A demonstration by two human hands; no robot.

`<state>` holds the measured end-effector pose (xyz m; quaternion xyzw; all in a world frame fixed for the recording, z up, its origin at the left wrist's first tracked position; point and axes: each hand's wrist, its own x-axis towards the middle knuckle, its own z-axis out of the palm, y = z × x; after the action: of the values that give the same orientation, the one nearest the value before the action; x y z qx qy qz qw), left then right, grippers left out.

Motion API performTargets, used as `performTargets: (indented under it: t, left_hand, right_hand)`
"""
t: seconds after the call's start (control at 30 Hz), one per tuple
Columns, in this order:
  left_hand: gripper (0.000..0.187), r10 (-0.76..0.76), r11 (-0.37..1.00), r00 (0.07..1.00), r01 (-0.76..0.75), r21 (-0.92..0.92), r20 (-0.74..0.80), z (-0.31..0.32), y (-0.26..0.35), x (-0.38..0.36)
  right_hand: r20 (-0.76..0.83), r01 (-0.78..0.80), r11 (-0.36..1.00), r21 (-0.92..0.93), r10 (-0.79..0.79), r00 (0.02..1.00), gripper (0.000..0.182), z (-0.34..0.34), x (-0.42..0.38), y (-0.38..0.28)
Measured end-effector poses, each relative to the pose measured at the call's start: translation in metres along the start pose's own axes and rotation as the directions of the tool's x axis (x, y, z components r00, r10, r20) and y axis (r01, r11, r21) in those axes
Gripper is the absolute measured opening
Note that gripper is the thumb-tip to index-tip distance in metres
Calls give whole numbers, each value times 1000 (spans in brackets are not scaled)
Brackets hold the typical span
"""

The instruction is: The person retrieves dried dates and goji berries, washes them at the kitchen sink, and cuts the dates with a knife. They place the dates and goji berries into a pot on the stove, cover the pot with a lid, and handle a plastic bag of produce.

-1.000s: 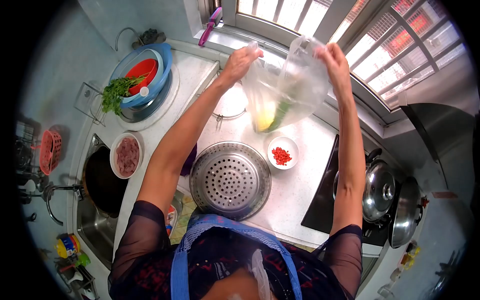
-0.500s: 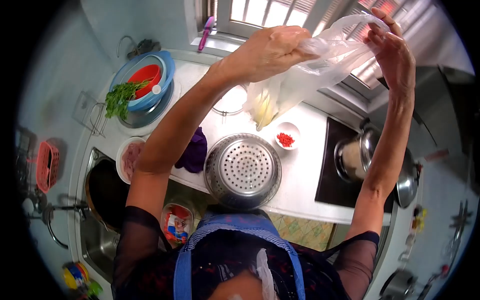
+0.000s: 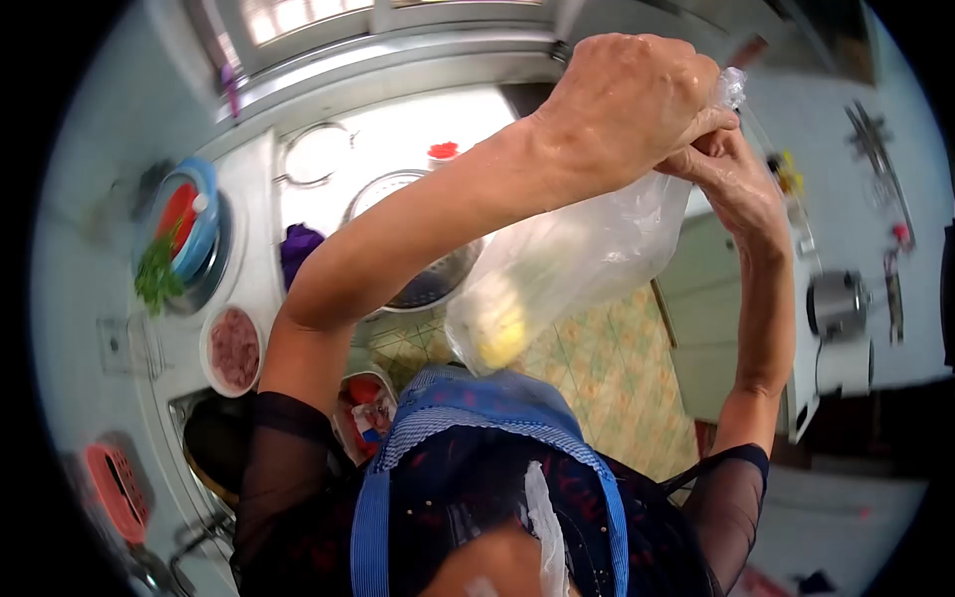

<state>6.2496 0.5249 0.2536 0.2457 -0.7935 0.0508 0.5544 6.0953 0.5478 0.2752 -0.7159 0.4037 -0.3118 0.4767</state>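
Note:
Up at the right, my left hand (image 3: 632, 109) and my right hand (image 3: 731, 174) meet at the gathered top of a clear plastic bag (image 3: 617, 234). The fingers of both hands are closed on the bag's neck, and a crumpled end sticks out beside them. The bag hangs slanting down to the left, in front of my apron (image 3: 497, 408). In its lower end lies a pale yellow-green vegetable (image 3: 497, 323), blurred by the plastic. Behind my left forearm, a perforated metal bowl (image 3: 438, 279) is partly hidden.
Left on the counter are a bowl of raw meat (image 3: 235, 348), a blue basin (image 3: 202, 219) with green herbs (image 3: 157, 274) and a purple cloth (image 3: 298, 251). A small bowl of red pieces (image 3: 444, 151) stands near the window. A sink (image 3: 189, 408) is at lower left.
The view has turned right. My hands have come together at the bag's top, where they were apart before. The bag now hangs over the floor instead of the counter.

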Motion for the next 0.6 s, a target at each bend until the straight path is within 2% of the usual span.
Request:
performTargets:
  t: [0.1,0.17,0.23,0.3,0.33,0.37,0.4,0.43,0.5,0.57,0.6]
  left_hand:
    - [30,64,994,991,-53,-96,118,27,58,10]
    - [32,130,979,990,-119,-163,56,51,96,16]
    - [39,240,886,953,-137,-444,186,58,133,28]
    - [71,290,745,938,-95,-660,192,71,153,31]
    - [84,268,594,934,33,-804,237,91,153,29]
    - [97,262,412,919,168,-896,293,118,148,25]
    - [100,213,383,900,282,-880,381,149,145,19]
    - [104,170,353,866,391,-850,470,184,145,12]
    - [118,234,404,758,494,-770,609,256,152,-13]
    - [133,483,224,617,598,-769,621,287,185,-38]
    - [147,535,111,596,653,-749,599,288,214,-46]
  right_hand:
    - [-80,-131,989,-62,126,989,29,-26,-73,2]
    - [-176,-96,994,-49,86,981,26,-35,-124,-1]
    - [-405,-33,994,-101,-11,914,19,-46,-173,-14]
    - [-250,18,934,-358,-115,962,14,-74,-224,-28]
    - [-168,68,880,-469,-165,972,14,-88,-249,-34]
    - [53,255,755,-604,-281,958,14,-105,-274,-37]
    - [-27,191,889,-417,-222,975,20,-104,-301,-40]
    - [-39,229,867,-443,-274,961,26,-112,-326,-38]
    - [-82,266,839,-475,-344,935,36,-126,-369,-41]
    - [-146,270,832,-484,-381,913,42,-139,-406,-50]
    - [-167,261,813,-521,-396,903,32,-150,-424,-53]
